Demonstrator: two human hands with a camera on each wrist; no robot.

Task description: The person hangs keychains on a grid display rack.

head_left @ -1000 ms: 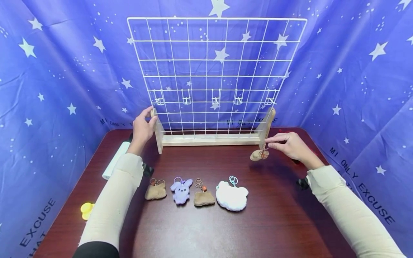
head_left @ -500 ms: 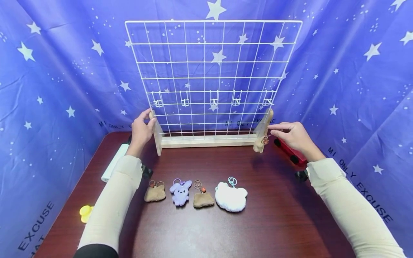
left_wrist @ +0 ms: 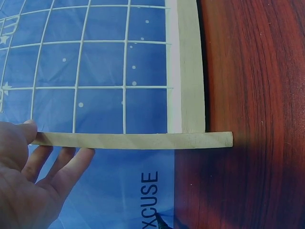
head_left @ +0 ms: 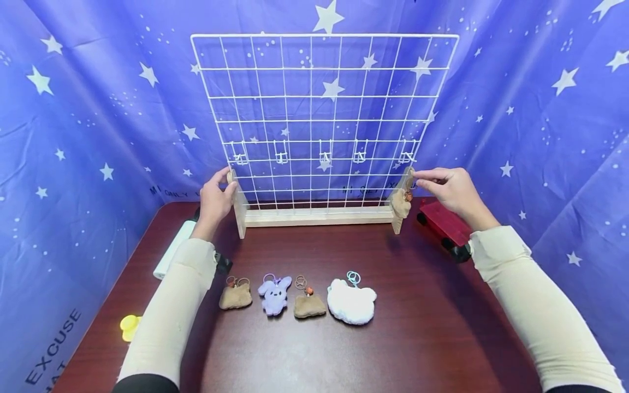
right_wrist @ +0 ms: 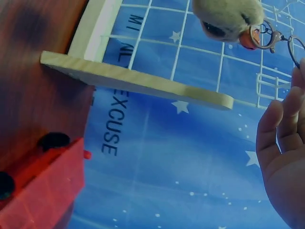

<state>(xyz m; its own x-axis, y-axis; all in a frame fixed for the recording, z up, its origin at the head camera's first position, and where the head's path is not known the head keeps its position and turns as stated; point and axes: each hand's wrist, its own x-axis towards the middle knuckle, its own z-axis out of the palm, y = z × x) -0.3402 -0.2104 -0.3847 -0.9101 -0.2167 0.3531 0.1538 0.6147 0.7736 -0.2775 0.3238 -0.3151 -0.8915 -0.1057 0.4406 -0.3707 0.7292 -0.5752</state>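
here left hand (head_left: 215, 201) grips stand (head_left: 319, 218); right (head_left: 455, 191) pinches keychain (head_left: 400, 205)

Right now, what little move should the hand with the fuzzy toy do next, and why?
Probably raise the tan plush keychain a little toward the rightmost wire hook: the right hand holds its key ring, but the keychain hangs lower than that hook, which is bare.

Tan plush keychain (head_left: 401, 206) in midair

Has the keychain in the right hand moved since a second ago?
Yes, up: in the head view, the keychain has risen from level with the bottom of the right wooden leg to about halfway up.
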